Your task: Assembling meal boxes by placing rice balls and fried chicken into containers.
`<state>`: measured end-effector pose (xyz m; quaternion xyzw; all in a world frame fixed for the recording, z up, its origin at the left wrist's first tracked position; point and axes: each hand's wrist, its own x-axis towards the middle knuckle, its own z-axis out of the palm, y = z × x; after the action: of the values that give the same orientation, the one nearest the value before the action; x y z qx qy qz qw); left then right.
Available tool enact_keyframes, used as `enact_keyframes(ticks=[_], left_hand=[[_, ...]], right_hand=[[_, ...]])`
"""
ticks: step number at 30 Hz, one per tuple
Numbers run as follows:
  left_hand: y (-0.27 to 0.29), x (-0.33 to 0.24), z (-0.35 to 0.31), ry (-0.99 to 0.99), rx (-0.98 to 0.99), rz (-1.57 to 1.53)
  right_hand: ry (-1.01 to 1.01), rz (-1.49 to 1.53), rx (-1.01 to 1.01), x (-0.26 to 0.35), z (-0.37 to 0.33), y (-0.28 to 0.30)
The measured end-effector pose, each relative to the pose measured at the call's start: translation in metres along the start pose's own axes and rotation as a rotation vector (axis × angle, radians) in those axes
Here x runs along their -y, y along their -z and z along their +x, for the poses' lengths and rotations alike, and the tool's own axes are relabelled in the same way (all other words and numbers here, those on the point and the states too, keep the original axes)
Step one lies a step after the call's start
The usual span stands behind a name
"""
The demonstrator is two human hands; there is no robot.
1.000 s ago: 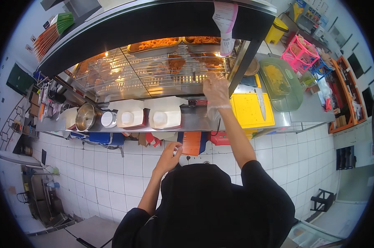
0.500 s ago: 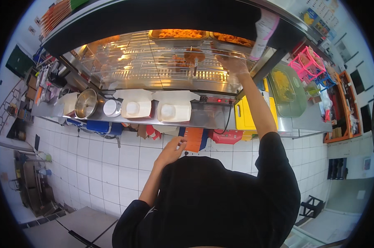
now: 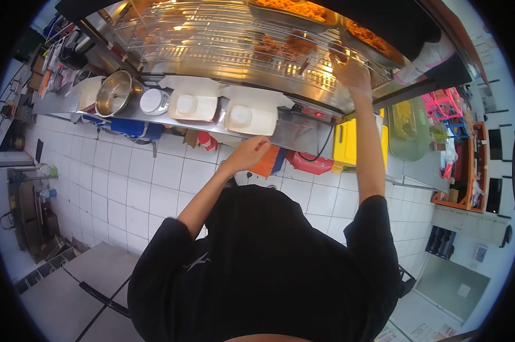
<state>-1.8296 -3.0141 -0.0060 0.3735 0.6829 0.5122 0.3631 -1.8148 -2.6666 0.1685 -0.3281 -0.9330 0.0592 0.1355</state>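
Note:
Inside the lit warming cabinet, my right hand (image 3: 351, 75), in a clear plastic glove, is closed on a brown piece of fried chicken (image 3: 338, 52) over the wire rack (image 3: 212, 54). More fried chicken pieces (image 3: 298, 44) lie on the rack to its left. My left hand (image 3: 250, 153) holds nothing, its fingers loosely extended just in front of the counter edge. Closest to it is an open paper box (image 3: 263, 121) with a white round lump of what looks like rice (image 3: 238, 115). A second such box (image 3: 200, 111) stands to its left.
Trays of orange-brown fried food (image 3: 297, 10) sit at the cabinet's back. Along the counter are a white-lidded tub (image 3: 154, 101) and a steel pot (image 3: 114, 94). A yellow container (image 3: 346, 145) and green bin (image 3: 411, 134) stand right. A black cable (image 3: 327, 139) hangs over the edge.
The view has shifted closer to the cabinet's right side. My right hand now shows a chicken piece at its fingertips. My left hand has come up near the right-hand box.

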Motion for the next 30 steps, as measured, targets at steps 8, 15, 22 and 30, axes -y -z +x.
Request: enact_keyframes(ticks=[8,15,22,30], left_hand=[[0.031,0.038,-0.013,0.126,-0.004,0.048],[0.129,0.136,-0.052,0.204,-0.565,0.2],[0.3,0.18,-0.062,0.384,-1.006,0.703],[0.37,0.198,0.003,0.722,-0.685,0.938]], right_hand=[[-0.04,-0.258,0.206,-0.055,0.027,-0.04],[-0.077,-0.093,0.039,-0.124,0.032,-0.086],[-0.657,1.063,0.051,-0.026,-0.02,-0.026],[-0.594,1.879,0.142,0.009,-0.088,-0.035]])
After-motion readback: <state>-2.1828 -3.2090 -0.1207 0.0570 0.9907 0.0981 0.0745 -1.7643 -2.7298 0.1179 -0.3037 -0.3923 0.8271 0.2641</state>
